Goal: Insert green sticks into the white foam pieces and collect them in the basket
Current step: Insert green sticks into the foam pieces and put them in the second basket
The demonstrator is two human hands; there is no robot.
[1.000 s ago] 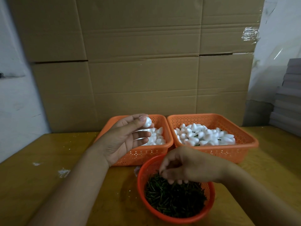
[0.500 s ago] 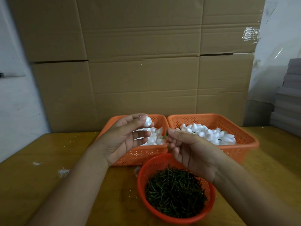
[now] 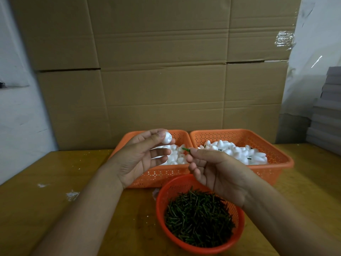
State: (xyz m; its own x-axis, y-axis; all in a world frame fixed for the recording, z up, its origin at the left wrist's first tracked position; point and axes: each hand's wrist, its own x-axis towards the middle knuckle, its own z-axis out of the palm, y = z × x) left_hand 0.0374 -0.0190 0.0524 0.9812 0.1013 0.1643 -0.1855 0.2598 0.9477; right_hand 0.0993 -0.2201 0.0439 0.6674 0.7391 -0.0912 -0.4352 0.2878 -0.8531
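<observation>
foam piece and green stick held apart over the baskets

the left hand (image 3: 140, 156) was raised palm-inward, its thumb and forefinger pinching one white foam piece (image 3: 167, 137) above the left rectangular orange basket (image 3: 156, 174). the other fingers of that hand were loosely spread below the pinch. the right hand (image 3: 217, 172) pinched a single green stick (image 3: 185, 149) between thumb and forefinger, the stick's free end pointing left toward the foam piece. stick and foam piece were near each other but not touching; the stick sat lower and to the right.

the left basket held a heap of loose foam pieces (image 3: 177, 156). the right rectangular orange basket (image 3: 273, 159), touching it side by side, held more foam pieces (image 3: 230, 148), some with dark stick ends showing. a round orange basket (image 3: 201, 248) full of green sticks (image 3: 199, 218) stood nearest on the wooden table (image 3: 55, 209), under the right wrist. big cardboard boxes (image 3: 156, 71) rose behind the baskets.
</observation>
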